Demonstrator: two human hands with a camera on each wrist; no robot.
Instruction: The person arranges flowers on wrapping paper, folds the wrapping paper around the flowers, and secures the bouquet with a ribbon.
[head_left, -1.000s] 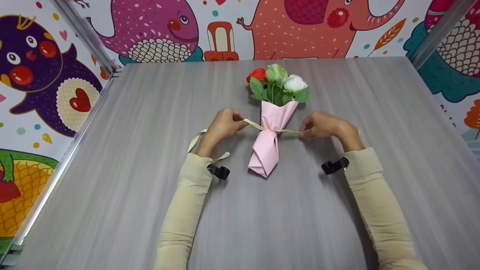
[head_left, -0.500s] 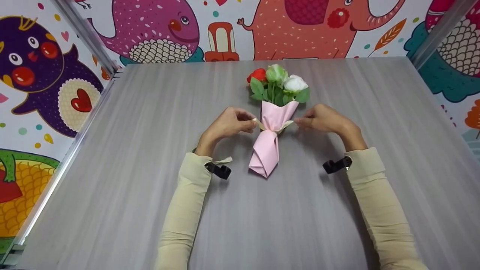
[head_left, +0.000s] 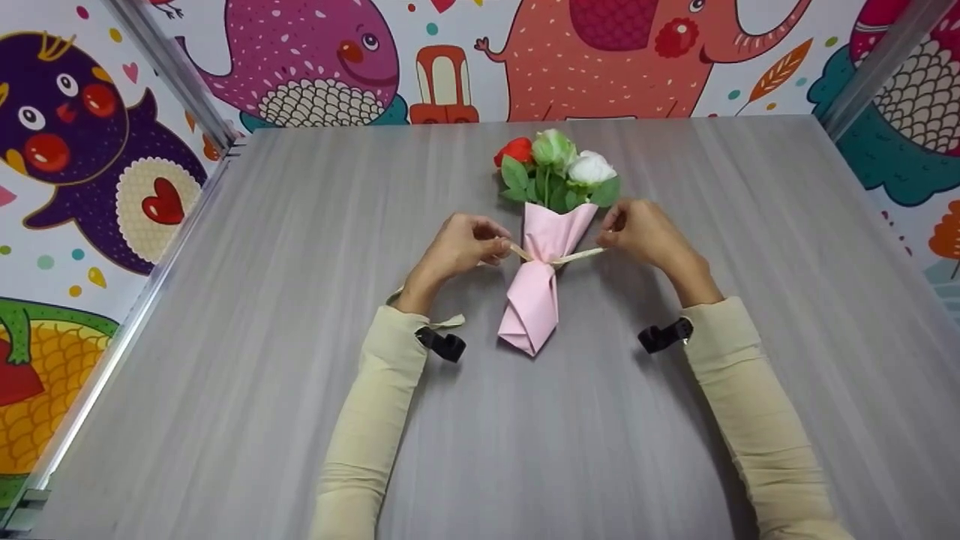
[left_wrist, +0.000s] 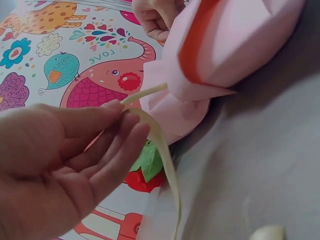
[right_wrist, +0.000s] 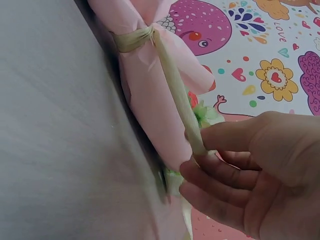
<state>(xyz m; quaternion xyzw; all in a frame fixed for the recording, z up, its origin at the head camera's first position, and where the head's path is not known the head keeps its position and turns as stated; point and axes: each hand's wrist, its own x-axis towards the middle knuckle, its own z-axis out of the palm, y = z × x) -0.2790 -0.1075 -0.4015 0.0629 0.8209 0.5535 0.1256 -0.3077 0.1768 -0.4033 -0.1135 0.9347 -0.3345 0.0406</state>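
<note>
A bouquet wrapped in pink paper (head_left: pixel 531 304) lies on the table, its red, green and white flowers (head_left: pixel 553 150) toward the back. A cream ribbon (head_left: pixel 577 256) circles the wrap's narrow waist, and a gathered crossing shows there in the right wrist view. My left hand (head_left: pixel 461 246) pinches one ribbon end between thumb and fingertips, left of the waist. From that pinch a loose tail of ribbon (left_wrist: pixel 170 172) hangs down in the left wrist view. On the other side my right hand (head_left: pixel 651 234) pinches the other end, drawn out straight toward the upper right.
The grey table (head_left: pixel 480 442) reaches back to a wall with cartoon animals (head_left: pixel 600 67). Metal posts (head_left: pixel 180 75) stand at its back corners. A black wrist mount (head_left: pixel 441 345) sits at the left cuff, another black mount (head_left: pixel 664 335) at the right.
Both hands have come slightly up and the left one closer to the bouquet. The right hand moved inward, the ribbon end slackening, then drew back out with it straight. The bouquet stayed in place.
</note>
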